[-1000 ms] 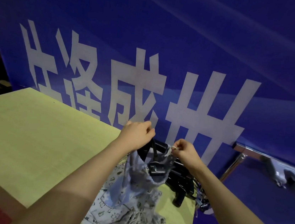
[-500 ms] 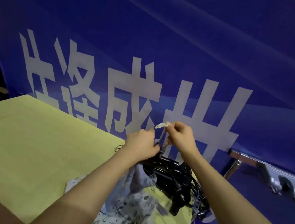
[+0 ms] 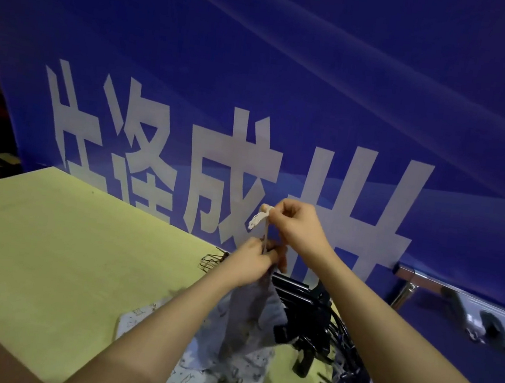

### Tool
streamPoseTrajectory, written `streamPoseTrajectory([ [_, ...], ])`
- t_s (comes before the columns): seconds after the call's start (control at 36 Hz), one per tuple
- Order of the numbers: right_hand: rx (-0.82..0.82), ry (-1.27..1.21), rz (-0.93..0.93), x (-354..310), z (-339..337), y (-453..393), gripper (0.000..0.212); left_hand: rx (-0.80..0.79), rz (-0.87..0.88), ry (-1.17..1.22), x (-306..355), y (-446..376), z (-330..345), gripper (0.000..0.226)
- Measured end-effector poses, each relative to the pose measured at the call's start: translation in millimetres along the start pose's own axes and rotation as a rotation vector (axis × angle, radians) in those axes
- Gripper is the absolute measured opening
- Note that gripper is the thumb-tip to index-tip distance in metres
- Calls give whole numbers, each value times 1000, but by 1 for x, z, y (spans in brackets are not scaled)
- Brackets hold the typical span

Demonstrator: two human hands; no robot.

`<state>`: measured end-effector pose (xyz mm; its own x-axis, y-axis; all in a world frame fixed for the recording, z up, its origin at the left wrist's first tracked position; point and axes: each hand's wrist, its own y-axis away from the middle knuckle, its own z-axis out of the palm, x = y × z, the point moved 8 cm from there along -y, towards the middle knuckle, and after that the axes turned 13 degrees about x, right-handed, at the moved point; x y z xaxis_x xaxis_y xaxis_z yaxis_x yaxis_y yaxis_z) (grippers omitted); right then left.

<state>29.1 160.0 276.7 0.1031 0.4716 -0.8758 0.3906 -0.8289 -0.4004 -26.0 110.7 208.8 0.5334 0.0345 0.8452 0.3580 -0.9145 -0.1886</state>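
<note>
Yellow and flat, the surface (image 3: 47, 245) is partly covered by a soft grey cloth (image 3: 245, 317) with stringy edges. Its top is gripped by the left hand (image 3: 251, 267); a white tag (image 3: 259, 219) is pinched above by the right hand (image 3: 300, 229). Black plastic things (image 3: 308, 319) are piled just behind, before a smooth blue banner (image 3: 291, 69).

Large white characters (image 3: 234, 170), seemingly 生逢盛世, cut off below, on blue banner (image 3: 370, 78).

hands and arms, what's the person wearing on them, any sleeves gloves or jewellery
The left hand and right hand are bare: no gloves, rings, watch or bracelet in view. The left forearm and right forearm are uncovered, no sleeve showing up to the picture's edge.
</note>
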Motion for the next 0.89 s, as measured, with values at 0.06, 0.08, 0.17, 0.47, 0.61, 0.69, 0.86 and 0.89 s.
streamPoseTrajectory([
  [0.06,22,15,-43,-7,-2,0,28,14,-2,46,-1,0,2,36],
  [0.08,41,19,-64,-10,-3,-1,29,20,-10,64,-2,0,3,34],
  [0.17,142,-42,-95,-22,-13,-4,29,40,-21,65,-5,-1,3,32],
  [0.47,428,-176,-132,-51,-41,-8,30,47,-43,-155,-33,-2,2,26],
  [0.61,531,-210,-108,-44,-47,-3,30,-49,74,-406,-24,2,1,34],
  [0.69,554,-223,-109,-42,-53,3,30,-83,164,-595,-19,1,5,38],
  [0.86,631,-242,-137,-44,-85,15,28,48,355,-683,17,5,5,42],
  [0.89,647,-240,-144,-46,-91,18,30,60,389,-699,24,6,7,42],
])
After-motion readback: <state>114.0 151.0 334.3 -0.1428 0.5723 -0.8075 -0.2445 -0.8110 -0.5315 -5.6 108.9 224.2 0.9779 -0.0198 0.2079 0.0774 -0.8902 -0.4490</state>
